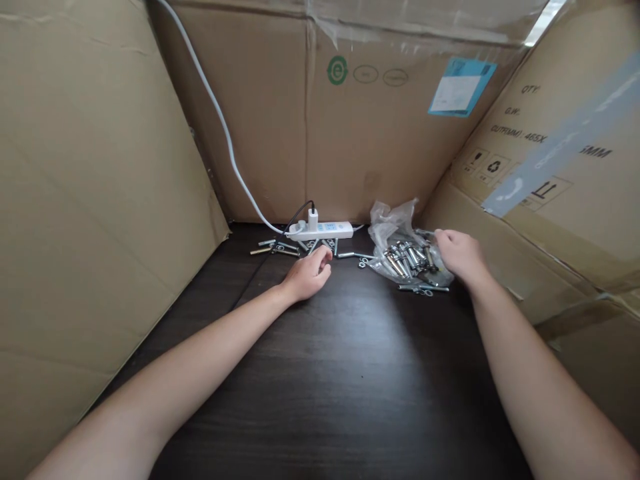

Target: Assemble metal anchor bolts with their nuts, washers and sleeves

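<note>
Head view: step in hand, I judge, handling silver metal bolts [411, 258] in crumpled clear plastic bag [389, 217], back right on dark wood-grain table [350, 373]; next move calls for steadied bag rim. Right hand [459, 255] curled at bag's right edge, grip I can't tell; left hand [307, 275] half-curled near loose bolts [288, 253], contents hidden, hands well apart

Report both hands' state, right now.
Left hand: partly curled beside loose bolts; whether it holds anything cannot be told.
Right hand: curled at the plastic bag; its exact grip cannot be told.
</note>
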Motion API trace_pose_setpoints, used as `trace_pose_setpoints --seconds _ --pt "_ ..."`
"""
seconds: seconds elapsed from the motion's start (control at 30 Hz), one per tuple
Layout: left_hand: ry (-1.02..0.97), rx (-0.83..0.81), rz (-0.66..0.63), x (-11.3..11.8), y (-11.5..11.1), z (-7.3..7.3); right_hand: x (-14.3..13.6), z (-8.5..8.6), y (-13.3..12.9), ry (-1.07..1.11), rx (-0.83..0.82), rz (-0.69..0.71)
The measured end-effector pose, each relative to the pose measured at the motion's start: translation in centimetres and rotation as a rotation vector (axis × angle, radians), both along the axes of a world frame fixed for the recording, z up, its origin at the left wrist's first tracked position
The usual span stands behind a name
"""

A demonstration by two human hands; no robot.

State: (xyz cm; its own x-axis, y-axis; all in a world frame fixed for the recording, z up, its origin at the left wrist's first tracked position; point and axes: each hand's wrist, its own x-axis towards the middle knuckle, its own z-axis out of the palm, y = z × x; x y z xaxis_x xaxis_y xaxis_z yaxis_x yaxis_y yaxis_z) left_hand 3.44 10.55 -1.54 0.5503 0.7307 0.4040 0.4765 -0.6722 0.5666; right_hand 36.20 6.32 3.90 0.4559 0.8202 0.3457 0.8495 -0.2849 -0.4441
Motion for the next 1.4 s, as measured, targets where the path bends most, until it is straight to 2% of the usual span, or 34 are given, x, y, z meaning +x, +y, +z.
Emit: trace_pose_setpoints --seconds 0.17,0.4,0.6,0.8,0.9,1.1,1.23,1.4 --pt "0.029 0.024 0.047 0.0 0.1 -0.1 1.8 -1.6 0.3 -0.157 -0.208 -0.079" --pt "0.119 0.142 0.176 -0.3 1.2 0.0 1.9 -2.3 0.5 -0.108 -0.387 -0.027" --pt "0.225 0.195 0.328 -0.7 2.0 0.0 0.5 -1.0 -0.4 -0.197 -0.495 -0.101" --pt "0.321 0.214 0.391 -0.9 2.0 -0.3 -2.6 0.8 -0.9 -0.25 -0.421 -0.113" --pt "0.353 0.222 0.423 -0.9 1.9 -0.3 -5.8 0.2 -1.0 -0.3 -0.301 -0.013" --pt "0.347 0.225 0.354 -1.1 2.0 -0.5 -12.4 -4.1 -1.4 -0.418 -0.134 0.454" --pt "0.241 0.217 0.384 -1.9 3.1 -0.4 -13.5 -5.5 -1.6 -0.422 -0.12 0.623" --pt "0.234 0.201 0.354 -1.9 2.5 0.0 -12.9 -5.7 -1.2 -0.368 -0.158 0.656"
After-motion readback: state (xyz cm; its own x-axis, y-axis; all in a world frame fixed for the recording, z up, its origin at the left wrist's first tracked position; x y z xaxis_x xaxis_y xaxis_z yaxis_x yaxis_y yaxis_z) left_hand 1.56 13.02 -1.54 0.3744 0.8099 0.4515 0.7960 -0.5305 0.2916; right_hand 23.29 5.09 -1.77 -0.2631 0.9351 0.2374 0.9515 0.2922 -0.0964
